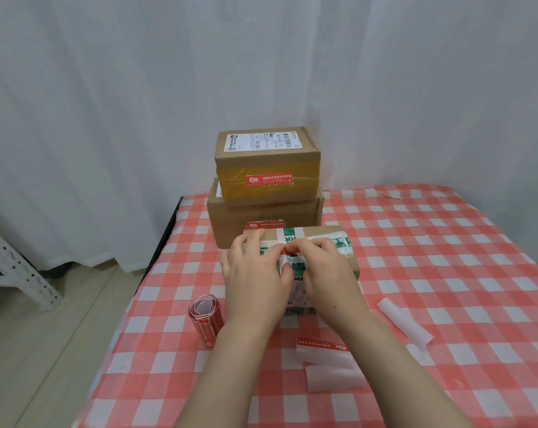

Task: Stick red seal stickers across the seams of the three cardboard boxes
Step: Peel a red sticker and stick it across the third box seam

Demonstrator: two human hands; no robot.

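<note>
A small cardboard box (pixel 326 234) with green-and-white tape lies on the checked table in front of me. My left hand (pixel 255 270) and my right hand (pixel 323 270) rest on its top, fingertips pinching a red seal sticker (pixel 289 249) over the tape. The sticker is mostly hidden by my fingers. Behind it stands a larger box (pixel 261 213) with a red sticker (pixel 265 225) on its front. A third box (pixel 266 163) is stacked on top, also bearing a red sticker (pixel 269 180).
A roll of red stickers (pixel 205 319) lies to the left of my left wrist. White backing strips (pixel 405 324) and a partly peeled sticker sheet (pixel 323 350) lie on the red-and-white checked tablecloth (pixel 446 257). White curtains hang behind; a metal rack (pixel 11 261) stands at left.
</note>
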